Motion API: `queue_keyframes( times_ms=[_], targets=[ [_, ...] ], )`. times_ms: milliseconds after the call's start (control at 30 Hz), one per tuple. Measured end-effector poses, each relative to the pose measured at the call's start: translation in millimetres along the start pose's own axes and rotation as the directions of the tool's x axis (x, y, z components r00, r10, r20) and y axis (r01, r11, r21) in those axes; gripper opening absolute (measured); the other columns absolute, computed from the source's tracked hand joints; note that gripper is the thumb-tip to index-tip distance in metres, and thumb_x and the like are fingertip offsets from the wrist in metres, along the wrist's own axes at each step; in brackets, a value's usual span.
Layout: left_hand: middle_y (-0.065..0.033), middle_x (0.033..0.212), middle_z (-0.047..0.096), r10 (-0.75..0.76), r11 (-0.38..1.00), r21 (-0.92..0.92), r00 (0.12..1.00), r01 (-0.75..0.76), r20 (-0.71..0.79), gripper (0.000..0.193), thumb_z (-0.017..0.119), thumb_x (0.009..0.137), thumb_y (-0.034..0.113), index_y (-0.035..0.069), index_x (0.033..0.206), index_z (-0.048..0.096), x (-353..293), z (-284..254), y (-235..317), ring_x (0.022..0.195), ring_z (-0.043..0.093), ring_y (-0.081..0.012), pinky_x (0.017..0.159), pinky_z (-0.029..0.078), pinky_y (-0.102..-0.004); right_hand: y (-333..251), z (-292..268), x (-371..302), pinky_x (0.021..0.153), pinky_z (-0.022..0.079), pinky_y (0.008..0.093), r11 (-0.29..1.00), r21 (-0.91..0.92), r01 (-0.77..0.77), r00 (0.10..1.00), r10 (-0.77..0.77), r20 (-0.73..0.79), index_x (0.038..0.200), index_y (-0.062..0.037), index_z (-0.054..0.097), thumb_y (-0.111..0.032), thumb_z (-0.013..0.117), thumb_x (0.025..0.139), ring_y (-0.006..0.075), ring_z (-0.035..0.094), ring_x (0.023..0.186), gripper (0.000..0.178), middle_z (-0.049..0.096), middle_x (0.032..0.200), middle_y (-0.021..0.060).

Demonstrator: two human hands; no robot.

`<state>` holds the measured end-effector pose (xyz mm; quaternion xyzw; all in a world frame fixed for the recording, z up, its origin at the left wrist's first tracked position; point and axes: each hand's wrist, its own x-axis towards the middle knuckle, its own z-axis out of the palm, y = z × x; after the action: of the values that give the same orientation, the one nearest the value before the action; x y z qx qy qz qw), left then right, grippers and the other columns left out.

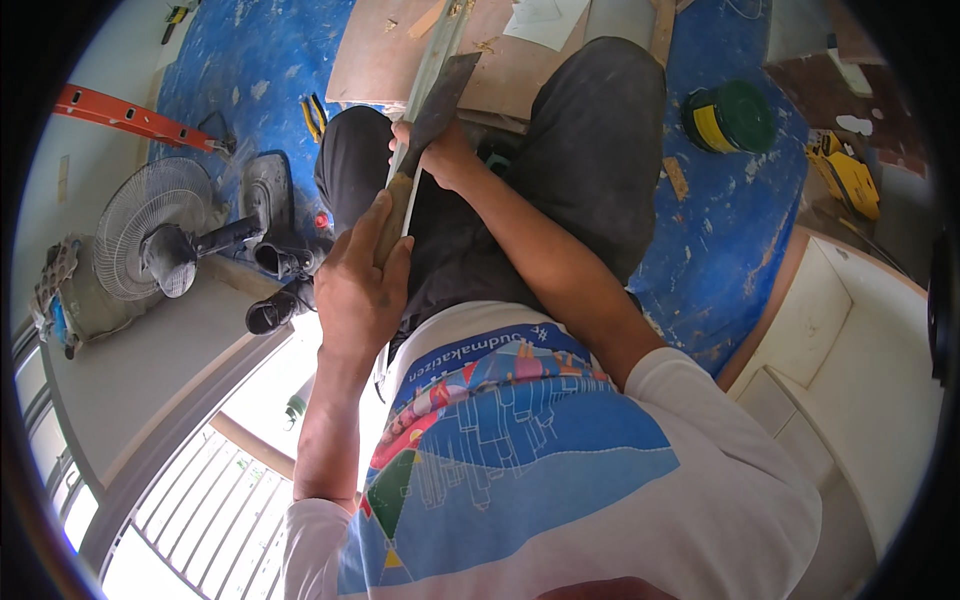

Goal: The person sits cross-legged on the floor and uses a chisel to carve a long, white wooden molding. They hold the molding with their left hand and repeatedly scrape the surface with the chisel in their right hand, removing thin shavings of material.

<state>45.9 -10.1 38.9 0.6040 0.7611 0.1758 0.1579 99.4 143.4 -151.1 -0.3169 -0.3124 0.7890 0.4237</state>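
My left hand (pixel 362 275) is closed round the wooden handle (pixel 397 212) of a machete, in front of my lap. Its dark, broad blade (pixel 443 103) points up and away, widening toward the tip, and lies along a long pale strip (pixel 424 78). Between my knees my right hand (pixel 447 157) wraps round that strip from below, partly hidden behind the blade. The strip runs away from me over a brown board (pixel 378 52), where curly shavings (pixel 486 45) lie. Whether the edge touches the strip, I cannot tell.
A blue sheet (pixel 262 75) covers the floor. To the left are a grey fan (pixel 165 225), yellow-handled pliers (pixel 314 117) and an orange ladder (pixel 140 118). At right stand a green tub (pixel 735 117), a yellow tool (pixel 848 180) and a white cabinet (pixel 850 330).
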Motion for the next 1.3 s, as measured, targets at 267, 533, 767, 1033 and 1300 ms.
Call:
queue_keyframes(
  times_ms=[267, 533, 767, 1033, 1300],
  targets=[
    [-0.0233, 0.104, 0.074, 0.003, 1.000, 0.023, 1.000, -0.003, -0.008, 0.051, 0.076, 0.090, 0.015, 0.011, 0.139, 0.064, 2, 7, -4, 0.091, 0.074, -0.0419, 0.077, 0.059, -0.0479, 10, 1, 3, 0.062, 0.065, 0.0429, 0.999, 0.041, 0.006, 0.998, -0.004, -0.062, 0.108, 0.0027, 0.056, -0.002, 0.073, 0.090, 0.0233, 0.071, 0.076, 0.025, 0.064, 0.092, 0.0125],
    [-0.0259, 0.113, 0.074, -0.065, 0.998, 0.022, 0.995, 0.064, 0.070, 0.050, 0.075, 0.092, 0.015, 0.005, 0.139, 0.063, 15, 13, 2, 0.105, 0.073, -0.0425, 0.089, 0.058, -0.0459, 12, -5, 4, 0.062, 0.064, 0.0422, 1.000, 0.011, 0.001, 1.000, 0.000, -0.030, 0.114, 0.0031, 0.054, -0.004, 0.074, 0.091, 0.0234, 0.070, 0.076, 0.031, 0.065, 0.091, 0.0127],
    [-0.0256, 0.112, 0.074, -0.025, 0.996, -0.089, 0.999, 0.028, 0.040, 0.051, 0.074, 0.092, 0.017, 0.005, 0.141, 0.061, 42, 31, 4, 0.108, 0.071, -0.0429, 0.090, 0.057, -0.0473, 19, -6, 7, 0.070, 0.061, 0.0387, 0.992, -0.060, 0.114, 0.992, -0.117, -0.046, 0.131, 0.0021, 0.045, -0.003, 0.070, 0.092, 0.0227, 0.068, 0.087, 0.047, 0.059, 0.109, 0.0127],
    [-0.0111, 0.077, 0.068, -0.296, 0.553, -0.718, 0.905, 0.424, 0.306, 0.052, 0.072, 0.093, 0.013, -0.009, 0.137, 0.058, 33, -4, -16, 0.049, 0.056, -0.0100, 0.046, 0.041, -0.0260, 23, -6, 22, 0.071, 0.059, 0.0374, 0.898, -0.382, 0.217, 0.958, -0.270, -0.091, 0.127, 0.0056, 0.033, 0.002, 0.070, 0.084, 0.0251, 0.069, 0.092, 0.057, 0.060, 0.104, 0.0182],
    [-0.0197, 0.096, 0.075, -0.304, 0.824, -0.427, 0.927, 0.371, 0.219, 0.056, 0.075, 0.090, 0.014, -0.005, 0.140, 0.060, 13, -21, -15, 0.075, 0.069, -0.0155, 0.070, 0.054, -0.0290, -6, 9, 3, 0.087, 0.054, 0.0368, 0.959, -0.283, 0.008, 0.988, -0.052, -0.148, 0.134, 0.0016, 0.039, -0.001, 0.071, 0.086, 0.0197, 0.059, 0.102, 0.057, 0.056, 0.111, 0.0099]
  ],
)
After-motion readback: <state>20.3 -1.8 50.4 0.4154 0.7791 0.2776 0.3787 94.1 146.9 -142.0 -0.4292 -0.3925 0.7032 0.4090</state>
